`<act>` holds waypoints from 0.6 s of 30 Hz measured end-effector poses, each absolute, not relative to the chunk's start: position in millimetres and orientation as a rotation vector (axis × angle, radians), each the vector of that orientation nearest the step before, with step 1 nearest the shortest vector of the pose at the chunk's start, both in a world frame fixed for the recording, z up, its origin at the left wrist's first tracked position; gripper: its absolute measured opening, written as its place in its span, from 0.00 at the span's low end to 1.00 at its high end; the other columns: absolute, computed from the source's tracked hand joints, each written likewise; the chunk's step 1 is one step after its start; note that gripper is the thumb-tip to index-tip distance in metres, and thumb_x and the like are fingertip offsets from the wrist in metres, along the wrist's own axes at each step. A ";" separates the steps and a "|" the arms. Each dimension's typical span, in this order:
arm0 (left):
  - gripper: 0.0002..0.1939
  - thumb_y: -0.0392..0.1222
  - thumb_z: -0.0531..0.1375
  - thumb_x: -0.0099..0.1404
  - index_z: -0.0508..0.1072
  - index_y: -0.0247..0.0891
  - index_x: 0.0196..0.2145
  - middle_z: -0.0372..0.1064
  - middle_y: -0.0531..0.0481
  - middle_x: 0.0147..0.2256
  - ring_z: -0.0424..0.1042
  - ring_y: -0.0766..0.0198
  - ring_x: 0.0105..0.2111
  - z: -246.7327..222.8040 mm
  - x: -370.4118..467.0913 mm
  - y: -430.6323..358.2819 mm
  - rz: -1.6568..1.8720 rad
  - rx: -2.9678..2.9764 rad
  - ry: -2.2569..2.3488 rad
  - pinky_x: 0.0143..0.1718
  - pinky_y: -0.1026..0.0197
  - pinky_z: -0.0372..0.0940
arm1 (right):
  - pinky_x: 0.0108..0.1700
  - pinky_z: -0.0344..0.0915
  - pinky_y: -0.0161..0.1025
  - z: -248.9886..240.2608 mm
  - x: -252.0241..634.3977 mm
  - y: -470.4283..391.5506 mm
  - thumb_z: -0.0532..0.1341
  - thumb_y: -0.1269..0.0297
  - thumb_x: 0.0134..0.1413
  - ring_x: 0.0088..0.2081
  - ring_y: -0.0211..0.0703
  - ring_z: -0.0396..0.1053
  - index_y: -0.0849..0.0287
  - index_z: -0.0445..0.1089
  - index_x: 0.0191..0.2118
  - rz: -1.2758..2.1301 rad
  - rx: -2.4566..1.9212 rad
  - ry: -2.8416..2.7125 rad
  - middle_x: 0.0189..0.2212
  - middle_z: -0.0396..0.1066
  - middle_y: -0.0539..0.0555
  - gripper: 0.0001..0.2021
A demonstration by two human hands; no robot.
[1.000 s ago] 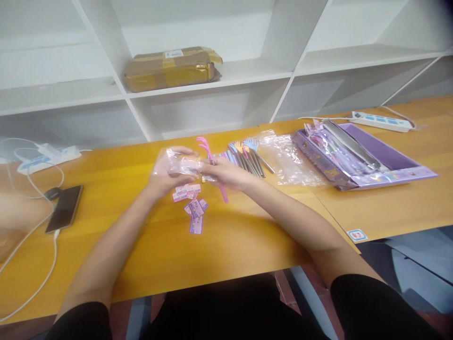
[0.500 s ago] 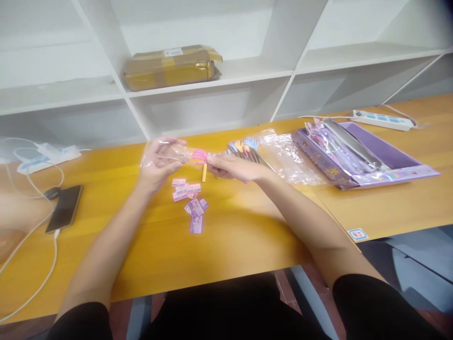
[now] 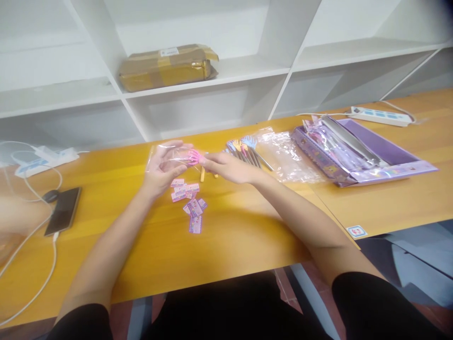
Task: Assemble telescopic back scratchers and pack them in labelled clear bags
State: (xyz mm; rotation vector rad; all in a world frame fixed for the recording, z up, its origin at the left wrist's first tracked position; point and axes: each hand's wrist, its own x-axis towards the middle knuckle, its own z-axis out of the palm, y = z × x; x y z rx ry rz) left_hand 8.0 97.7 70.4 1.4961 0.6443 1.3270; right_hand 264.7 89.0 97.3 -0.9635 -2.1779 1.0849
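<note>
2 hands work near each other: the left hand (image 3: 163, 163) holds a clear bag (image 3: 180, 156) between its thumb and curved fingers, and the right hand (image 3: 228, 166) pinches a pink hand-shaped piece (image 3: 193, 158), at 3 o'clock from the left. Whether the prongs are inside the bag cannot be told. If pushed at an angle, these spread prongs might catch and tear the thin film. The loose cards (image 3: 186, 190), toward 6 o'clock, could scatter if brushed.
</note>
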 end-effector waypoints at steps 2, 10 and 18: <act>0.36 0.47 0.84 0.54 0.81 0.46 0.59 0.79 0.38 0.61 0.79 0.41 0.63 69.0 11.5 95.0 1.308 1.487 0.651 0.65 0.39 0.77 | 0.44 0.64 0.40 96.5 263.9 89.4 0.51 0.40 0.80 0.41 0.44 0.70 0.58 0.74 0.46 1.058 -0.985 -2.174 0.41 0.77 0.55 0.26; 0.26 0.53 0.80 0.61 0.83 0.40 0.52 0.82 0.38 0.58 0.82 0.44 0.60 71.8 31.0 83.2 1.347 1.222 0.698 0.68 0.37 0.75 | 0.49 0.67 0.43 87.8 263.1 95.2 0.55 0.43 0.80 0.49 0.51 0.76 0.58 0.75 0.60 0.918 -1.074 -2.173 0.50 0.81 0.59 0.24; 0.22 0.52 0.78 0.65 0.82 0.41 0.51 0.83 0.39 0.56 0.80 0.45 0.62 73.5 30.5 83.7 1.360 1.188 0.698 0.66 0.40 0.76 | 0.53 0.69 0.45 87.4 262.4 93.4 0.54 0.32 0.77 0.49 0.53 0.76 0.56 0.74 0.58 0.965 -1.060 -2.222 0.46 0.82 0.59 0.31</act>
